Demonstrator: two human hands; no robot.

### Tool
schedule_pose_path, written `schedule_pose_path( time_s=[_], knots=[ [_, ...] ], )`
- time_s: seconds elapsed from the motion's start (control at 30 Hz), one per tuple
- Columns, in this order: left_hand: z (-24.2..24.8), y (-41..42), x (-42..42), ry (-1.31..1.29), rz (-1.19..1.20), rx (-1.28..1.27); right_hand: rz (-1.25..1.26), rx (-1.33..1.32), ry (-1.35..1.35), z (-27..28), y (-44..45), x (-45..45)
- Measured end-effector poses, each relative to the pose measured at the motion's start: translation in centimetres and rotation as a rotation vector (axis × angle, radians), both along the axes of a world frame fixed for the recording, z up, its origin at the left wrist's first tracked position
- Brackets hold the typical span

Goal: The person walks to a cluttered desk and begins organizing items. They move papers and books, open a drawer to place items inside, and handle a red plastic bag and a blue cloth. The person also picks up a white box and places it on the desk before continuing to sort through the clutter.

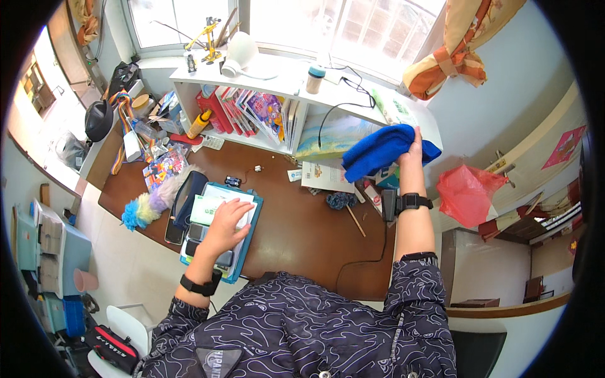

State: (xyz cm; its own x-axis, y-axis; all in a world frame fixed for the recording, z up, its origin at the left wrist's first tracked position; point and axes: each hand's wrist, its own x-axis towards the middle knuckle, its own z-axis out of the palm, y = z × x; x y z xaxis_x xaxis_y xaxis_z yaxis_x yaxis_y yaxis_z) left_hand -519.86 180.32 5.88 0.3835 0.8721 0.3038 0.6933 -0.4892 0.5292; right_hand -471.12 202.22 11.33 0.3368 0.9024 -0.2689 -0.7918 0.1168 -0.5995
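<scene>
My right hand (412,150) grips a bright blue cloth (375,150), which is bunched and draped over the front right of the white shelf unit. On the left, my left hand (228,226) has its fingers apart and holds nothing. It is over a white-and-green packet (202,212) on top of a teal folder (254,222); whether it touches the packet I cannot tell. Several dark phone-like devices (193,246) lie on the folder below, partly hidden by my hand and wrist. A navy pencil case (185,198) is beside the folder.
On the brown desk (293,227) are a pastel fluffy duster (165,193), a battery holder (232,181), dark yarn (341,200) and a wooden stick (356,220). The white shelf unit (283,75) bears a lamp (240,53) and a lidded cup (315,79). A red plastic bag (465,193) hangs at right.
</scene>
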Motion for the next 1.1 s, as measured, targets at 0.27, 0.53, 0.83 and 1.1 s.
schedule_pose_path(
  time_s=[0.27, 0.53, 0.83, 1.1],
  knots=[
    [1.3, -1.3, 2.9, -0.352, -0.025, -0.034, -0.159, 0.216, -0.067, 3.1, -0.9, 0.0],
    [3.8, 1.1, 10.1, -1.212, -0.444, -0.853, -0.034, 0.445, -0.277, 6.9, -14.2, -0.3],
    [6.6, 4.0, 19.7, -1.48, -1.253, -1.979, 0.581, 0.356, -0.001, 4.9, -23.1, -6.1],
    [4.2, 1.6, 18.7, -1.691, -0.911, -1.7, 0.216, 0.227, -0.553, 7.6, -22.6, -3.8]
  ],
)
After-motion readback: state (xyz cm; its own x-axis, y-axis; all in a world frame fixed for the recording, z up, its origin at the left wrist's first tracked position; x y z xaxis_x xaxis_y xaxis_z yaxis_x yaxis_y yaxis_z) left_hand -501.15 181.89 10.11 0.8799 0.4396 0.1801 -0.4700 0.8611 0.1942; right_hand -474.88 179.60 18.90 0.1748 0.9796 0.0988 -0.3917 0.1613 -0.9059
